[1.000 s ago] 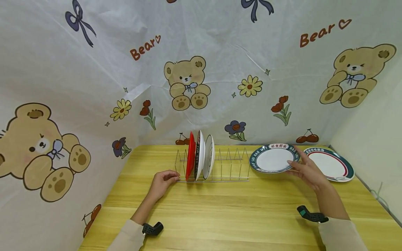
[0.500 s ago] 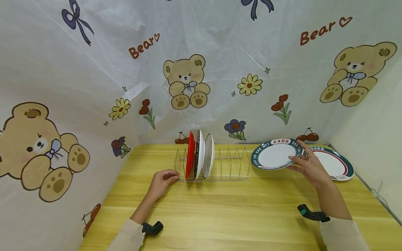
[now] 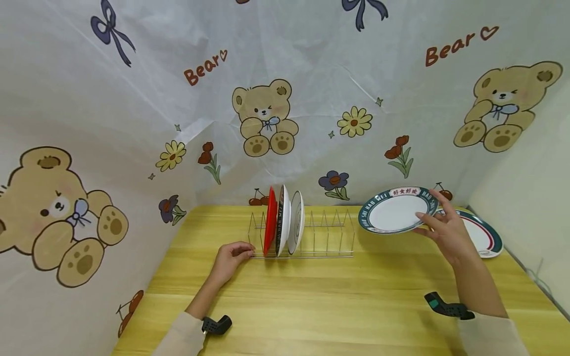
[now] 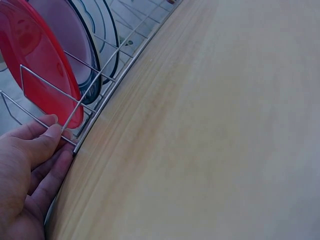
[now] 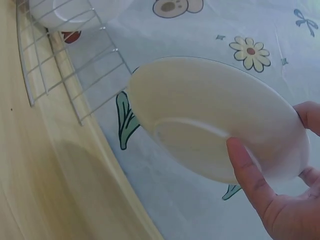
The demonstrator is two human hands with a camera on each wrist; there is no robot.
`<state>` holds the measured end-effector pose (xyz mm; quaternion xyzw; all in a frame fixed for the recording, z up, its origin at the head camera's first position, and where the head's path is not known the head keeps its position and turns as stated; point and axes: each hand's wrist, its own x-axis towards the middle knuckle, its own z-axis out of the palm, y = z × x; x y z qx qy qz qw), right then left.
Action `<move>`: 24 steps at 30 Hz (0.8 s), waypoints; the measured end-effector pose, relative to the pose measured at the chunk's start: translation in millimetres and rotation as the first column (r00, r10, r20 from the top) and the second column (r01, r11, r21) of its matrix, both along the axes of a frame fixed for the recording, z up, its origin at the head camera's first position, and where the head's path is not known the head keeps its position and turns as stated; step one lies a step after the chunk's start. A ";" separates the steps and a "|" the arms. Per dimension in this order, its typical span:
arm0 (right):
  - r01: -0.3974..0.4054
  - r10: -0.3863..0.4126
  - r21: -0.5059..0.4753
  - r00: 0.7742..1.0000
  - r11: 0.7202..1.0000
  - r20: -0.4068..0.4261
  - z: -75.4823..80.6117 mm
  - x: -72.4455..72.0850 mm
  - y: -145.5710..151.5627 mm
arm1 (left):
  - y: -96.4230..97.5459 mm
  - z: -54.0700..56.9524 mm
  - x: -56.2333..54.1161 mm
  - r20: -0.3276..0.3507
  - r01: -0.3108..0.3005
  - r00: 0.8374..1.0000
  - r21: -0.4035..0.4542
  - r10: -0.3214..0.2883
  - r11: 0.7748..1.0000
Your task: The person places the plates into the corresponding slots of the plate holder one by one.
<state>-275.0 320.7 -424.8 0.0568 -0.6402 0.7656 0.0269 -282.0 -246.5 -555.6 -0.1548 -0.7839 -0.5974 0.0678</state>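
Note:
My right hand (image 3: 447, 230) grips a white plate with a teal lettered rim (image 3: 398, 211) by its right edge, raised and tilted above the table. Its pale underside (image 5: 210, 120) faces the right wrist camera, with a finger pressed against it. My left hand (image 3: 230, 259) pinches the front left corner of the wire dish rack (image 3: 327, 255); the left wrist view shows thumb and fingertips on the wire. In the rack's left half stand a red plate (image 3: 269, 222), a dark-rimmed plate (image 3: 281, 222) and a white plate with thin rings (image 3: 296, 225), all on edge.
Another white plate with a teal rim and red ring (image 3: 483, 235) lies flat at the back right, partly hidden behind my right hand. The wooden table (image 3: 338, 306) meets a bear-printed cloth (image 3: 320, 64) at the back. A pale wall (image 3: 543, 198) bounds the right.
The right hand has lifted the teal-rimmed plate up from near the table, slightly to the right, tilting it more. The left hand stays at the rack corner.

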 end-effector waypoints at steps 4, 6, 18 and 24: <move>-0.016 0.014 -0.058 0.999 0.998 -0.033 6.9 3.2 -4.6 | -0.6 -1.0 1.7 -0.007 -0.018 1.000 -0.008 0.018 1.000; -0.030 0.026 -0.088 0.998 0.996 -0.050 9.4 5.1 -6.6 | -0.9 -1.7 2.8 -0.002 -0.022 1.000 -0.011 0.022 1.000; -0.066 0.043 -0.147 0.987 0.987 -0.153 22.6 17.8 -23.1 | -1.8 -2.7 4.5 0.018 -0.018 1.000 -0.018 0.018 1.000; -0.078 0.055 -0.111 0.979 0.991 -0.196 31.5 22.6 -32.8 | 0.8 -1.2 3.1 0.017 -0.016 1.000 -0.010 0.016 1.000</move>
